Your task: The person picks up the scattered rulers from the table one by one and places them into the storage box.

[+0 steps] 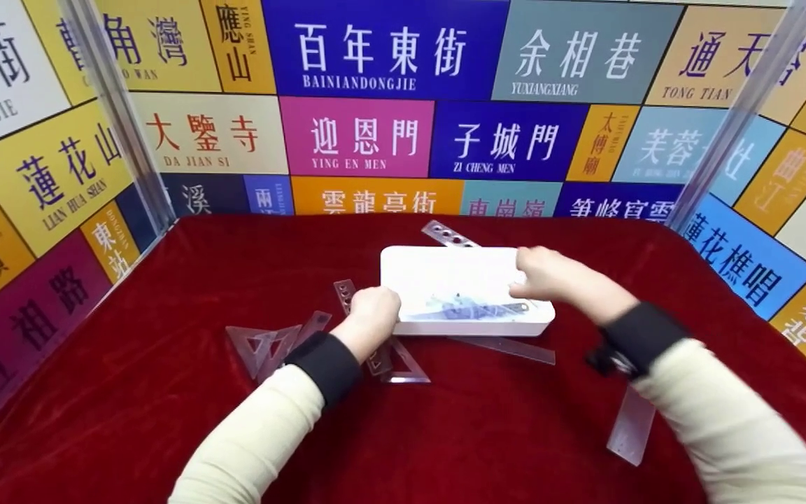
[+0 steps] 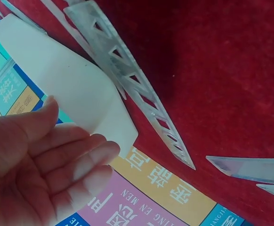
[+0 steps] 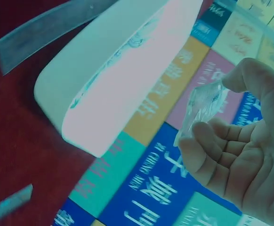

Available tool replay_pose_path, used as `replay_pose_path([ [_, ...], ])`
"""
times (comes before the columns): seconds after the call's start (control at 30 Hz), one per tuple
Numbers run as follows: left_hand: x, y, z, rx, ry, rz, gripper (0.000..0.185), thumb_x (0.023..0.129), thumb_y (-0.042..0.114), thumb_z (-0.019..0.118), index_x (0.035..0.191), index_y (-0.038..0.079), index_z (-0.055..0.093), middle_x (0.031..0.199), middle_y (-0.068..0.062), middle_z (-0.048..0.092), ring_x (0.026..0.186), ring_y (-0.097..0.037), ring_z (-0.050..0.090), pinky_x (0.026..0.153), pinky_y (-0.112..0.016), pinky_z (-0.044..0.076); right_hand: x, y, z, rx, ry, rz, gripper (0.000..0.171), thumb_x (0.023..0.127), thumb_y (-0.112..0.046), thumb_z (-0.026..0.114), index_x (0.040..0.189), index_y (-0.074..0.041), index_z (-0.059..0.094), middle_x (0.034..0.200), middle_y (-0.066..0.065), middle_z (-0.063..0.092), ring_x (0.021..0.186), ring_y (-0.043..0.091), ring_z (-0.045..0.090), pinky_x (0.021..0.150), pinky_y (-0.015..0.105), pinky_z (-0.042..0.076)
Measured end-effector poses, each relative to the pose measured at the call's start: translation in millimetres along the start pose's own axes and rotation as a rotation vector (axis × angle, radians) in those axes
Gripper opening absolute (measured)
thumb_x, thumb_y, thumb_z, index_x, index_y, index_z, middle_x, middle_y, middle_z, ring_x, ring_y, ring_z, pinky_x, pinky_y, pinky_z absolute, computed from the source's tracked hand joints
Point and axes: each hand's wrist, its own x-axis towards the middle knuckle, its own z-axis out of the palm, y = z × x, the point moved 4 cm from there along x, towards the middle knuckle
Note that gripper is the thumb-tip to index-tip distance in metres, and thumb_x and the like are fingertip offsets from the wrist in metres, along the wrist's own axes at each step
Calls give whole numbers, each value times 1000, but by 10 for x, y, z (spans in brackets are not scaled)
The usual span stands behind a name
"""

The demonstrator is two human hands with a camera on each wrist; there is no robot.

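A white rectangular box (image 1: 473,328) with a bluish print on top sits on a red cloth. My left hand (image 1: 375,311) grips the box's left end, with curled fingers and thumb at its edge in the left wrist view. Above the right end is my right hand (image 1: 546,273). In the right wrist view it pinches a clear plastic piece (image 3: 203,104) between thumb and fingers; its full shape is foreshortened. Beside the left hand lie clear set squares (image 1: 259,350) and a ruler with cut-outs (image 2: 137,84). A clear ruler (image 1: 515,348) lies along the box's front.
Another clear ruler (image 1: 632,425) rests near the right forearm. Behind the box, a strip with round holes (image 1: 445,233) sticks out. Colourful panels with Chinese characters (image 1: 385,49) form the backdrop, with clear posts (image 1: 742,105) at the table's back corners.
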Motion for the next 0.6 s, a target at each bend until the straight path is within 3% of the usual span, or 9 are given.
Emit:
replay_pose_path([
  [0.23, -37, 42, 11, -13, 16, 10, 18, 65, 25, 67, 74, 11, 65, 77, -4, 62, 70, -21, 58, 53, -35, 46, 399, 37, 370, -25, -67, -82, 22, 66, -21, 52, 70, -1, 44, 59, 4, 36, 53, 18, 34, 50, 30, 31],
  [0.47, -54, 122, -34, 68, 57, 27, 9, 72, 17, 60, 74, 10, 64, 75, -4, 61, 66, -19, 57, 48, -34, 45, 466, 102, 630, -61, -249, -72, 24, 71, -24, 52, 75, -1, 47, 62, 5, 43, 57, 19, 39, 54, 31, 33],
  [0.6, -43, 122, -60, 69, 63, 13, 9, 74, 10, 55, 73, 10, 64, 73, -3, 61, 65, -18, 57, 47, -33, 45, 473, 116, 736, -59, -346, -64, 19, 71, -21, 51, 66, -5, 44, 57, 1, 37, 52, 16, 36, 50, 27, 31],
])
